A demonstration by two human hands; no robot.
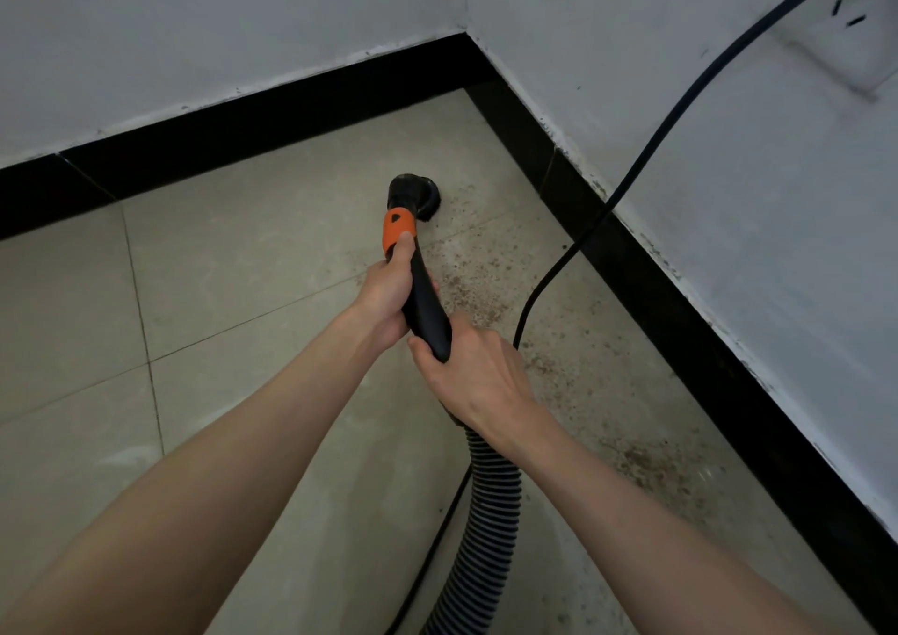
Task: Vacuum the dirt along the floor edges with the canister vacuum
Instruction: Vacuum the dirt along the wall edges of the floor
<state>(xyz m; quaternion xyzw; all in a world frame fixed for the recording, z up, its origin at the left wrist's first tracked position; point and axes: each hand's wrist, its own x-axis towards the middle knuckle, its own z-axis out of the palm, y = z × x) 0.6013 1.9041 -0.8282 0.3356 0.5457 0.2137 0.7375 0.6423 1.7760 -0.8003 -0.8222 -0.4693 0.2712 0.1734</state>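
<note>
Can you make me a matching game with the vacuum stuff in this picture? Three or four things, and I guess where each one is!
Things:
1. brush nozzle
2. ribbed hose
3. power cord
4. orange collar

Places:
A. trails back below the right hand
B. just above the left hand
C. hangs down the right wall
D. on the floor beside the dirt

Pairs: 1-D, 2-A, 3-C, 4-B

Both bare forearms extend forward and converge at centre. Left hand [386, 294]: fingers curled round the vacuum handle [425, 304], index finger extended forward along it. Right hand [474, 372]: grips the handle's rear end, knuckles up.
</note>
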